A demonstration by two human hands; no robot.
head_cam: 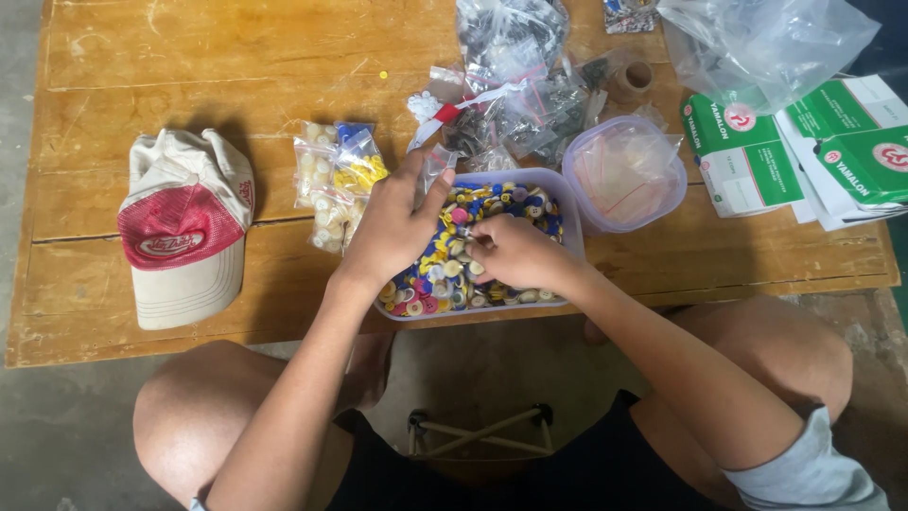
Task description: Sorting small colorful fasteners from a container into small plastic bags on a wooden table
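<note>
While buttons fill tray (558,189): cap (184,227) leftward.

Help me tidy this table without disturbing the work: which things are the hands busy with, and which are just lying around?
In use:
left hand, holding a small clear bag
right hand, picking in the tub of coloured buttons

Lying about:
cap
filled small bags
round tub of empty bags
green boxes
pile of plastic bags
</note>
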